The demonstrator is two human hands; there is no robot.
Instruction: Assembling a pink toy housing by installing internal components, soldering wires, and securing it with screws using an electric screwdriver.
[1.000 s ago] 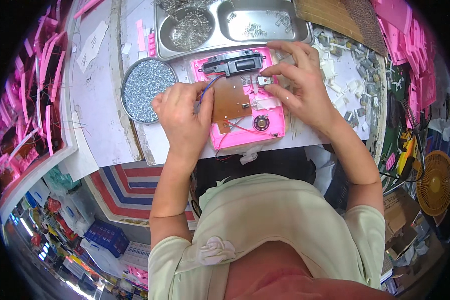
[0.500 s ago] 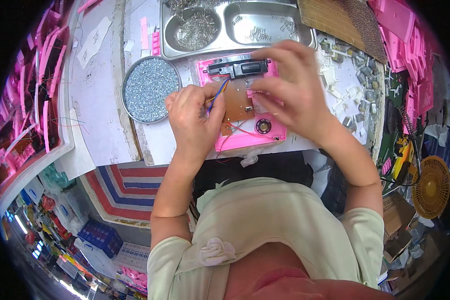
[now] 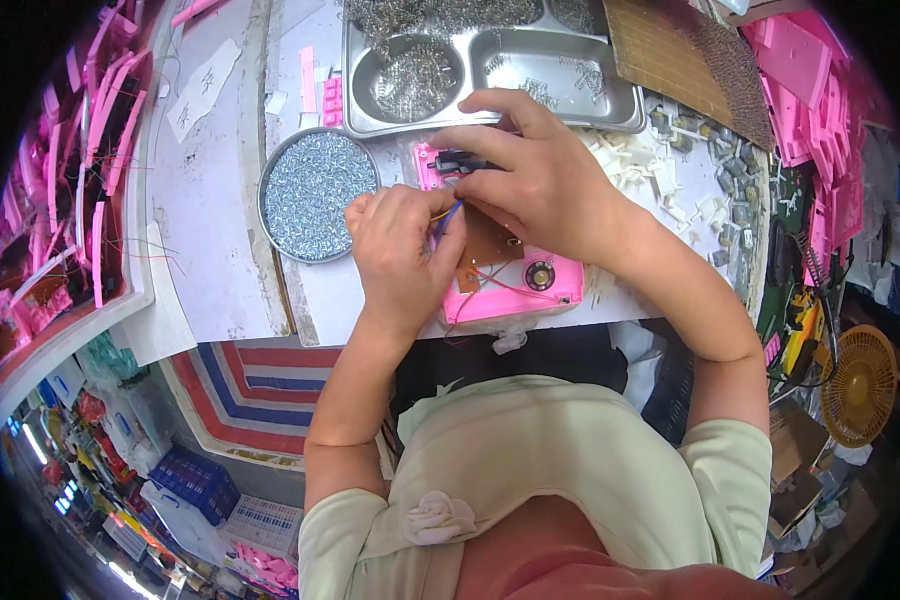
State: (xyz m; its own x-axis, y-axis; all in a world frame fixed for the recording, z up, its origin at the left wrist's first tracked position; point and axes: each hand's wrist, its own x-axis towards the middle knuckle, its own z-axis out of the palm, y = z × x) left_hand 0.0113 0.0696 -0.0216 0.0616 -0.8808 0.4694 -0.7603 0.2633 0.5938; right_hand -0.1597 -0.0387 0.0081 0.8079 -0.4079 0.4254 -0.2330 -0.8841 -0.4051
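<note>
A pink plastic housing (image 3: 562, 283) lies on the bench in front of me, with a brown circuit board (image 3: 492, 238) and a small round speaker (image 3: 539, 275) in it. Thin wires (image 3: 442, 222), blue and yellow among them, are pinched between thumb and fingers of my left hand (image 3: 402, 250) at the board's left side. My right hand (image 3: 550, 180) reaches over the housing from the right. Its thumb and forefinger bend around a black plastic part (image 3: 460, 163) at the top of the housing, mostly covered by the hand. The thumb tip comes close to the wires.
Left of the housing stands a round tin of small screws (image 3: 320, 195). A metal compartment tray (image 3: 490, 45) with springs is behind it. White and grey small parts (image 3: 670, 170) lie to the right beside a cardboard sheet (image 3: 670, 60). Pink pieces (image 3: 110, 130) fill a bin at far left.
My right hand has moved left and down, from open above the housing to bent around the black part. My left hand still pinches the wires. The whole view has shifted slightly.
</note>
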